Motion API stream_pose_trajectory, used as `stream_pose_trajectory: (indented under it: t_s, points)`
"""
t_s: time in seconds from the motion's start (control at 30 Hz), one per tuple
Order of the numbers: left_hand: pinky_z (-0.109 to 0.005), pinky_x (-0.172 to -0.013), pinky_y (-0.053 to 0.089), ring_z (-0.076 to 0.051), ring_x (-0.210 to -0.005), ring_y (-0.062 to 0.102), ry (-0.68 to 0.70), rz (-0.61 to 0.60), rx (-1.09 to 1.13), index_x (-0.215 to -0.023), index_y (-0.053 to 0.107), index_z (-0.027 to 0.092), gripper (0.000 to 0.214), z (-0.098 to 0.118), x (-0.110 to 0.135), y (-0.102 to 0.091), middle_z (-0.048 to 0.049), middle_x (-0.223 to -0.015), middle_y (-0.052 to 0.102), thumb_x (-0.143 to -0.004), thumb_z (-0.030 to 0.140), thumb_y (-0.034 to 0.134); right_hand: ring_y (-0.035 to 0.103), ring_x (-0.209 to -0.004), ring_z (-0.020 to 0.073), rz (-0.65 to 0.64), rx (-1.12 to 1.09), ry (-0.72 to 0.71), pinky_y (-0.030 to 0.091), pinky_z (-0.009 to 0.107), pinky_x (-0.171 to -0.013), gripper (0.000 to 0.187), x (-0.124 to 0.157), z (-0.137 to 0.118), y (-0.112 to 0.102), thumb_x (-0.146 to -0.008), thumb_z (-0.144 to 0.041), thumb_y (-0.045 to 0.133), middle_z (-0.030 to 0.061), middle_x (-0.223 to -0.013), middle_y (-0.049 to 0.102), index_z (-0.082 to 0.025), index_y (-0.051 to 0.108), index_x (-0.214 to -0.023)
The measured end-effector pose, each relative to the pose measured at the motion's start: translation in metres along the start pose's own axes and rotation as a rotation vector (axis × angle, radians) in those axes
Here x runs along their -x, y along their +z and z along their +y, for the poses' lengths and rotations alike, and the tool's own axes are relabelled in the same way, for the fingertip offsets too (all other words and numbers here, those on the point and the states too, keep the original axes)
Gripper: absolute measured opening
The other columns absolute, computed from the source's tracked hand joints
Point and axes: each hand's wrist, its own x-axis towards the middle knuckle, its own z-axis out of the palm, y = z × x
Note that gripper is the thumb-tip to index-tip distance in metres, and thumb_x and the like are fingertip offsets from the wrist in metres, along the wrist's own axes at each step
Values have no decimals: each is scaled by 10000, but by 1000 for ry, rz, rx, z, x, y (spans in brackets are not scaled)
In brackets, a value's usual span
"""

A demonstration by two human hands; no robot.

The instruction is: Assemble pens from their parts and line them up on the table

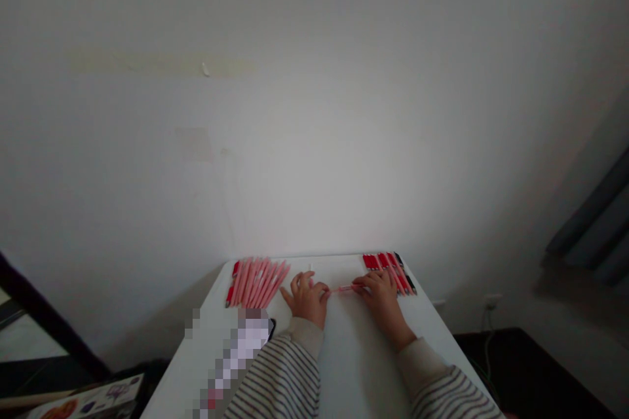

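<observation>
On the white table (354,340) my left hand (307,300) and my right hand (381,294) hold the two ends of one pink pen (343,289) between them, fingers pinched on it. A row of several pink pens (256,282) lies at the table's far left, just left of my left hand. Another row of several red and pink pens (389,270), with a dark one at its right end, lies at the far right, partly under my right fingers. Both sleeves are striped.
The table stands against a bare white wall (314,111). A blurred-out object (230,353) lies near my left forearm. A printed box (83,399) sits low at the left, and a dark curtain (594,222) hangs at the right.
</observation>
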Motion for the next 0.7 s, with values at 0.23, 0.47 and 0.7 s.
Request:
stream_pose_trajectory:
  t_s: [0.23, 0.47, 0.7]
  points:
    - [-646, -1086, 120, -274, -1294, 380, -18, 41, -29, -726, 716, 304, 55, -1, -1, 0, 8, -1278, 593, -719, 253, 696, 500, -1048, 269, 43, 61, 5, 247, 509, -1013, 123, 1, -1, -1, -835, -359, 624, 32, -943, 698, -314, 729, -879]
    - [-628, -1080, 95, -277, -1268, 385, 8, 47, -47, -705, 719, 283, 81, -2, -1, 0, -15, -1279, 590, -750, 329, 670, 511, -1033, 270, 47, 82, -13, 242, 512, -1025, 134, 2, -5, -4, -833, -352, 618, 36, -926, 698, -303, 731, -884]
    - [-627, -1078, 105, -269, -1255, 386, -4, 41, -66, -710, 717, 288, 71, -2, -3, 1, -7, -1283, 575, -741, 341, 681, 514, -1031, 270, 36, 66, -13, 233, 512, -1037, 125, 2, -6, -5, -832, -345, 623, 33, -931, 697, -296, 729, -874]
